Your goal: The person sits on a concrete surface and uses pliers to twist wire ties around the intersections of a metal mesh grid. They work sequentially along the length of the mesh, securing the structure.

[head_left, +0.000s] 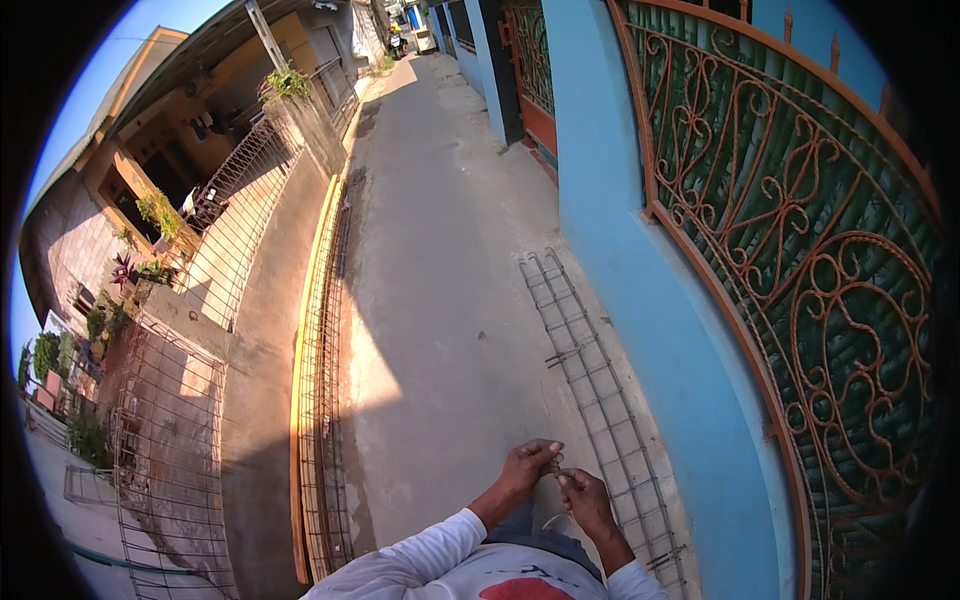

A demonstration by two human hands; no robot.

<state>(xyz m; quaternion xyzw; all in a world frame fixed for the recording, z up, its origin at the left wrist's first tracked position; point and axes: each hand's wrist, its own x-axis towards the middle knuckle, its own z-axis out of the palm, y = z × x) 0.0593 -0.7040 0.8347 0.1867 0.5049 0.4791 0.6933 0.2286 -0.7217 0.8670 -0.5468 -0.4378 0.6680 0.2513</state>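
Note:
In front of my body, my left hand (pixel 529 468) and my right hand (pixel 588 502) come close together, both with pinched fingers. Something small and thin seems to sit between the fingertips, too small to name. Beside my right hand, a long ladder-like rebar cage (pixel 592 379) lies on the ground along the foot of the blue wall. A small dark, partly reddish object (pixel 564 356) rests across its left bar; its kind I cannot make out.
Along the left side of the concrete lane (pixel 440 210), yellowish wooden planks (pixel 302 400) and more rebar cages (pixel 328 400) lie lengthwise. A wire fence (pixel 170 430) stands beyond them. On the right are a blue wall (pixel 640 330) and an ornate rusty gate (pixel 790 230). Vehicles (pixel 424 40) stand far off.

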